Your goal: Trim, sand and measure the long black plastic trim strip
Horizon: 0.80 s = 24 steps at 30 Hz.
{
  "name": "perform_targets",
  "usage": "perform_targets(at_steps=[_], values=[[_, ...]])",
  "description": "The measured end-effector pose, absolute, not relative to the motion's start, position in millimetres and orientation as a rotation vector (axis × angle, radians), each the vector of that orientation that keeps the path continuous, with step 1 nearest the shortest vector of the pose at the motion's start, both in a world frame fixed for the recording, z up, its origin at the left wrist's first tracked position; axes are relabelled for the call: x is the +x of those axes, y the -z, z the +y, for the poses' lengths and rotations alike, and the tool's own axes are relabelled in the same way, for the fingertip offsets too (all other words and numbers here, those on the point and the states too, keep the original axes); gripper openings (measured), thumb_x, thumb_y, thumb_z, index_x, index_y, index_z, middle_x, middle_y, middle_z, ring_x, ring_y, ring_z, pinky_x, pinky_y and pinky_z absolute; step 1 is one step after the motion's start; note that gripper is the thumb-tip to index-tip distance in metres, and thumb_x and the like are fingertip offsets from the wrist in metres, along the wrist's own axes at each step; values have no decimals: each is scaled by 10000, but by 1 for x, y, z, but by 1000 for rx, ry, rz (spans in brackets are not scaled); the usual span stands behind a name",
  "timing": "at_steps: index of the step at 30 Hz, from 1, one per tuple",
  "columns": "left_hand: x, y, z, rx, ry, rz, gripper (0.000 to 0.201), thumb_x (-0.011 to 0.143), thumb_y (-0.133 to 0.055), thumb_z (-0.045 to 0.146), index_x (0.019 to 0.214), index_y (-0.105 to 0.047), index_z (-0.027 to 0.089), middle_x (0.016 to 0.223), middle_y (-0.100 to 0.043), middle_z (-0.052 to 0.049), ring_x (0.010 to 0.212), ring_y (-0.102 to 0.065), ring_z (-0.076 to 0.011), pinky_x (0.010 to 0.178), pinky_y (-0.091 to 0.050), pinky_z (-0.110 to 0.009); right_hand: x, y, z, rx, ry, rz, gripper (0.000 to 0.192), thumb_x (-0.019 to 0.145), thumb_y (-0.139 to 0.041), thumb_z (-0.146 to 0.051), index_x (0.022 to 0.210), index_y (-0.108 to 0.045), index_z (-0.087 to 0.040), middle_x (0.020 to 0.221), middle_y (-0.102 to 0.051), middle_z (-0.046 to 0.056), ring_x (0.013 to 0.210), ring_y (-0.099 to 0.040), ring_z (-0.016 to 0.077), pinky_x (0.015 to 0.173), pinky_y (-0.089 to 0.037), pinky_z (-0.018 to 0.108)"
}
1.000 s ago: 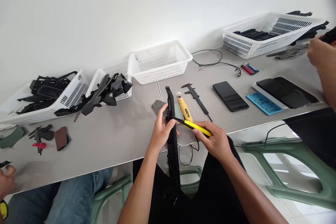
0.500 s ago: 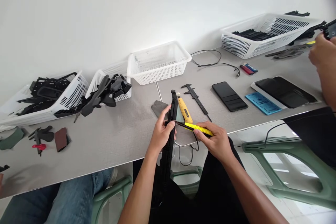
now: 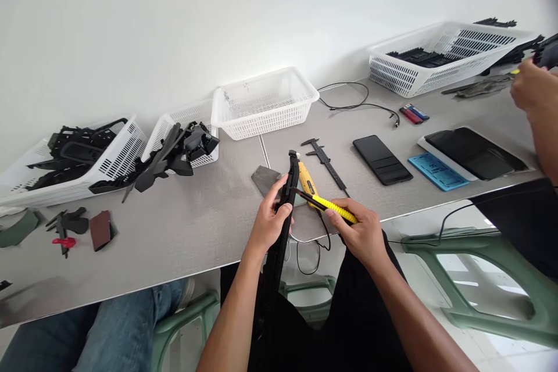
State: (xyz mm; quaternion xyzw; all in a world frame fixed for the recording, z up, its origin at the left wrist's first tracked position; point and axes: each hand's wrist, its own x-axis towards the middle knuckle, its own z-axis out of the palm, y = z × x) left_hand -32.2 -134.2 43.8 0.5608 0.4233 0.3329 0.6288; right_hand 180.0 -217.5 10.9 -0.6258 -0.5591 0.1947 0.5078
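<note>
My left hand (image 3: 269, 222) grips a long black plastic strip (image 3: 291, 173) that runs from my lap up over the table's front edge. My right hand (image 3: 361, 234) holds a yellow utility knife (image 3: 330, 207), its tip touching the strip's right side just above my left thumb. A yellow hand tool (image 3: 307, 182) with a cord lies on the table right behind the knife. A grey abrasive sheet (image 3: 264, 179) lies under the strip's upper end.
A black caliper (image 3: 325, 160), phone (image 3: 382, 159), blue card (image 3: 437, 171) and tablet (image 3: 475, 153) lie to the right. White baskets (image 3: 265, 102) stand along the wall, some holding black parts (image 3: 174, 154). Another person's hand (image 3: 529, 90) works at far right; a jeans-clad leg (image 3: 108, 331) is at left.
The strip slid down toward my lap and tilted, its top now lower on the table. The knife tip moved up along it. The hand at the far left edge left the view.
</note>
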Motion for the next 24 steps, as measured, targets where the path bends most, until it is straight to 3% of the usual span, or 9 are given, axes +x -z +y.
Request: perform_targets(at_steps=[4, 8, 12, 14, 19, 24], values=[[-33, -43, -133, 1325, -768, 926, 781, 957, -581, 232, 1718, -416, 290, 795, -685, 35, 500, -592, -95, 507, -542, -217, 180, -10, -217, -1497, -507, -1404, 266, 1010, -715, -469, 954, -816, -230, 851, -813, 36, 682, -708, 218, 651, -519, 327], [-35, -40, -132, 1329, -780, 877, 865, 916, -553, 164, 1739, -360, 347, 1109, -772, -46, 485, -584, -73, 503, -549, -244, 178, -9, -216, -1546, -447, -1323, 301, 1030, -688, -490, 1008, -815, -219, 857, -811, 44, 686, -704, 219, 645, -510, 327], [-36, -39, -132, 1318, -766, 837, 955, 840, -545, 115, 1737, -350, 377, 1388, -699, -101, 548, -655, -75, 542, -568, -259, 179, -10, -217, -1493, -466, -1382, 273, 1015, -711, -473, 971, -814, -224, 875, -819, 46, 705, -707, 220, 657, -511, 324], [-37, -39, -131, 1312, -754, 816, 982, 813, -551, 111, 1737, -343, 370, 1316, -711, -81, 555, -660, -78, 551, -568, -257, 179, -9, -217, -1487, -477, -1395, 267, 1012, -713, -468, 959, -814, -226, 869, -818, 43, 691, -698, 214, 650, -506, 322], [-39, -37, -128, 1283, -738, 743, 894, 851, -590, 171, 1712, -378, 283, 855, -675, 35, 566, -636, -117, 562, -555, -254, 180, -8, -216, -1544, -440, -1316, 289, 1022, -691, -480, 999, -817, -220, 842, -799, 37, 648, -657, 199, 636, -490, 320], [-42, -35, -127, 1278, -719, 735, 787, 938, -633, 273, 1692, -408, 252, 785, -692, 31, 594, -651, -139, 584, -541, -262, 179, -10, -217, -1527, -479, -1341, 276, 1001, -695, -462, 926, -808, -221, 762, -762, 21, 608, -616, 188, 616, -467, 312]])
